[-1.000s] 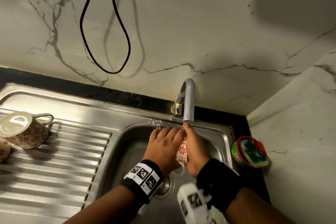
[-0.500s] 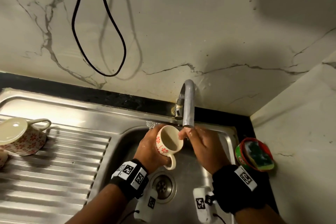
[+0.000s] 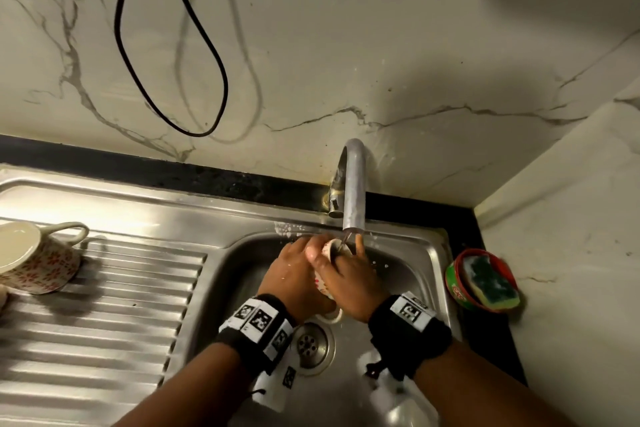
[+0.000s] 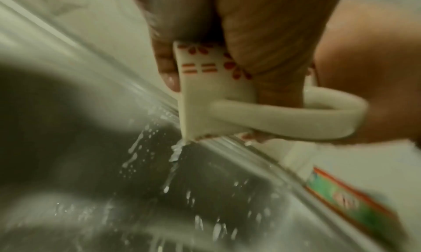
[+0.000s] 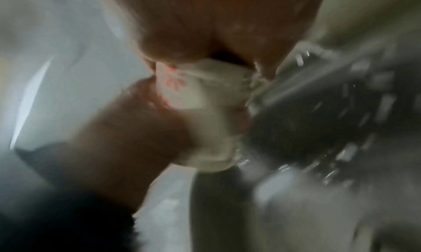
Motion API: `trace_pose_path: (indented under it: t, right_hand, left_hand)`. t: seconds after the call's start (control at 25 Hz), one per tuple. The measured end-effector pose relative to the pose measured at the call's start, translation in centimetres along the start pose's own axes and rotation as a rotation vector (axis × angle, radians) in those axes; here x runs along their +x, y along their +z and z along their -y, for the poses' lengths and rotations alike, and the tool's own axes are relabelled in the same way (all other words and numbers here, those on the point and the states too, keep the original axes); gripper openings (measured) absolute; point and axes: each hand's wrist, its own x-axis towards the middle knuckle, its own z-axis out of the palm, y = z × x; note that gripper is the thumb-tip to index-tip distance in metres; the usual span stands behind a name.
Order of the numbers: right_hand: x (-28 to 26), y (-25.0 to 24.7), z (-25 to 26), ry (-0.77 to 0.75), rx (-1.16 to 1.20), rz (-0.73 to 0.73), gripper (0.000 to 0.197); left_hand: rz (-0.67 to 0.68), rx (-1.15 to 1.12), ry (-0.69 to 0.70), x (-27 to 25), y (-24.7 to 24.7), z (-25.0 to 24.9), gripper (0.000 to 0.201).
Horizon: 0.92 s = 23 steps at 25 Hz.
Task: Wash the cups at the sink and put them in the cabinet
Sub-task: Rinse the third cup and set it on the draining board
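Observation:
A small white cup with red flowers [image 3: 328, 249] is held under the running tap [image 3: 354, 191] over the sink basin [image 3: 408, 274]. My left hand [image 3: 294, 274] grips its body, fingers curled round the side [image 4: 205, 72], and the handle [image 4: 296, 115] points back toward my wrists. My right hand [image 3: 349, 270] closes over the cup from the right, a finger at the rim. The right wrist view is blurred but shows the cup [image 5: 200, 97] between both hands. A second flowered cup [image 3: 31, 258] lies tilted on the draining board.
The ribbed steel draining board [image 3: 114, 322] lies to the left. The drain [image 3: 309, 343] sits below my wrists. A red and green tub with a green sponge [image 3: 483, 279] stands right of the basin. A black cable loop [image 3: 180, 55] hangs on the marble wall.
The cup's mouth faced me with the right hand beside it; now both hands close round it under the water stream, its mouth turned up toward the tap.

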Motion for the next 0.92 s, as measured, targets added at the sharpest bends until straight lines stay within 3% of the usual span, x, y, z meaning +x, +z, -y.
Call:
trace_pose_path:
  t: [0.08, 0.12, 0.16, 0.2, 0.24, 0.32, 0.44, 0.48, 0.6, 0.68, 0.76, 0.8, 0.88, 0.92]
  right_hand:
    - [0.4, 0.4, -0.6, 0.11, 0.416, 0.022, 0.052]
    - [0.5, 0.4, -0.2, 0.04, 0.4, -0.108, 0.044]
    - [0.6, -0.1, -0.3, -0.147, 0.168, -0.155, 0.041]
    - [0.6, -0.4, 0.0, -0.212, 0.088, -0.202, 0.045]
    - [0.3, -1.4, -0.7, -0.267, -0.032, -0.042, 0.053]
    - [0.8, -1.6, -1.0, -0.088, 0.305, 0.035, 0.056]
    - [1.2, -1.4, -0.5, 0.153, 0.394, -0.098, 0.036]
    - [0.9, -1.3, 0.2, 0.122, 0.263, -0.061, 0.035]
    - [0.5, -1.9, -0.3, -0.186, -0.231, 0.006, 0.042]
    - [0.1, -3.8, -0.4, -0.283, -0.414, 0.081, 0.04]
    - [-0.1, -4.7, -0.5, -0.355, -0.586, 0.135, 0.035]
    - [-0.2, -4.5, -0.4, -0.346, -0.553, 0.157, 0.029]
    - [-0.3, -3.0, 0.0, -0.263, -0.291, 0.16, 0.017]
    - [-0.1, -2.5, -0.2, -0.238, -0.227, 0.12, 0.023]
  left_hand:
    - [-0.036, 0.14, 0.001, -0.7, 0.5, -0.3, 0.083]
    - [-0.084, 0.161, 0.014, -0.7, 0.5, -0.6, 0.079]
    - [-0.083, 0.158, 0.029, -0.7, 0.0, -0.8, 0.076]
    - [-0.038, 0.129, 0.039, -0.3, -0.6, -0.7, 0.073]
    - [0.034, 0.045, 0.013, 0.1, -1.1, -0.5, 0.07]
    - [0.122, -0.125, -0.063, 0.0, -1.6, -0.3, 0.077]
    - [-0.003, 0.081, 0.014, -1.1, -0.2, -0.8, 0.092]
    - [-0.061, 0.088, 0.004, -1.5, 0.2, -1.0, 0.091]
    - [-0.132, -0.041, -0.014, -1.0, 0.1, -0.6, 0.088]
    - [0.053, -0.308, -0.087, -0.8, -1.0, 0.3, 0.094]
    - [0.191, -0.434, -0.132, -0.6, -1.8, 0.7, 0.095]
    - [0.167, -0.396, -0.133, -0.7, -1.8, 0.4, 0.091]
    - [-0.04, -0.209, -0.092, -1.0, -0.7, 0.0, 0.083]
    - [-0.1, -0.133, -0.049, -1.0, -0.4, -0.2, 0.082]
